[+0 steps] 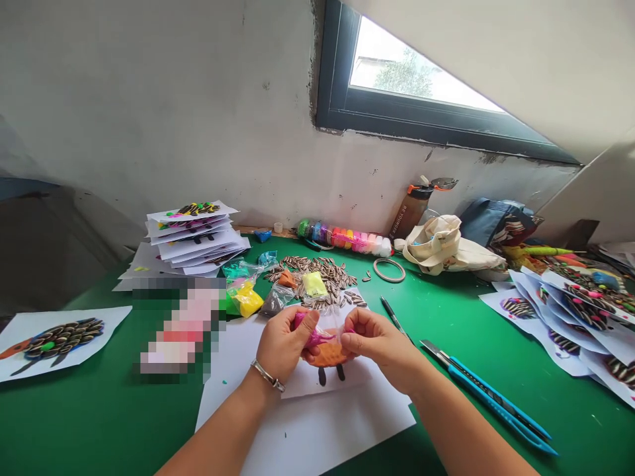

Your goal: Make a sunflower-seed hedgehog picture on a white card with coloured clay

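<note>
My left hand (284, 342) is closed around a clear plastic bag of magenta modelling clay (317, 339). Opposite it, the fingers of my right hand (380, 338) pinch a small bit of magenta clay at the bag's open side. Below both hands lies a white card (354, 383) bearing a flattened orange clay shape (325, 357) with two dark legs. My fingers and the bag cover the upper part of that shape. Larger white sheets (317, 430) lie under the card. Just beyond my hands spreads a heap of striped sunflower seeds (332, 270).
Bags of yellow clay (248, 299) and other colours sit left of the seeds. A black pen (391, 314) and blue utility knives (496, 396) lie to the right. Stacked seed pictures (193, 231) stand at back left, more (570, 317) at right. A bottle (411, 211) stands by the wall.
</note>
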{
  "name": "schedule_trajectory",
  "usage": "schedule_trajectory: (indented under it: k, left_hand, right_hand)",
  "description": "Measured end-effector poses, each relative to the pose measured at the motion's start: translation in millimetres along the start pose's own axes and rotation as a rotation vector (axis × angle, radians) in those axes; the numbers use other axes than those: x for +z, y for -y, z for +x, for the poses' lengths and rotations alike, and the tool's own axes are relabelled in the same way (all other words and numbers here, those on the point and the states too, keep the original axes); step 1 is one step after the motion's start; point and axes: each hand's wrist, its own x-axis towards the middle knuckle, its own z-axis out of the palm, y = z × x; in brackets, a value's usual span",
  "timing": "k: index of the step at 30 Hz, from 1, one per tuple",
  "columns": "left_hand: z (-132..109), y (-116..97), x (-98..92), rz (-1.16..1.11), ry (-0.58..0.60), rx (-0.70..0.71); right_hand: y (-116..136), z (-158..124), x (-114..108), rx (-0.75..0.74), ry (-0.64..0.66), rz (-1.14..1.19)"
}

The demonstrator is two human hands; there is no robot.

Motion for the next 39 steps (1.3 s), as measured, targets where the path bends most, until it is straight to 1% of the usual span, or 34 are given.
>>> schedule_trajectory:
  k: [3,8,14,18,25,33,37,39]
  left_hand:
    - [1.7,-1.2,-2.2,-0.025,-0.032,-0.007]
    - [7.6,-5.3,-10.9,-0.09,-0.131,-0.013]
    - [11.3,-12.6,-18.4,-0.177,-0.238,-0.047]
    - [11.8,-12.6,-17.6,-0.182,-0.242,-0.056]
    - [11.7,-11.7,-16.2,-0.172,-0.256,-0.053]
    - [12.0,-11.1,-16.9,-0.18,-0.251,-0.046]
    - [12.1,-12.3,-16.7,-0.185,-0.259,-0.051]
    - [12.2,-12.5,-16.6,-0.187,-0.263,-0.054]
  right_hand:
    - [0.2,0.9,-4.8,-0.006,-0.052,-0.028]
    - [1.7,1.9,-8.8,-0.029,-0.173,-0.066]
    - [0.0,3.6,-4.9,0.012,-0.2,0.025]
    - [-0.9,3.4,-2.6,0.018,-0.202,0.074]
    - [-2.0,2.9,-6.2,-0.042,-0.205,0.019]
    - [1.2,2.6,-4.5,-0.002,-0.225,0.181]
    - [-0.1,2.1,-5.1,-0.017,-0.198,0.077]
    - [-0.5,1.5,-6.2,-0.05,-0.215,0.045]
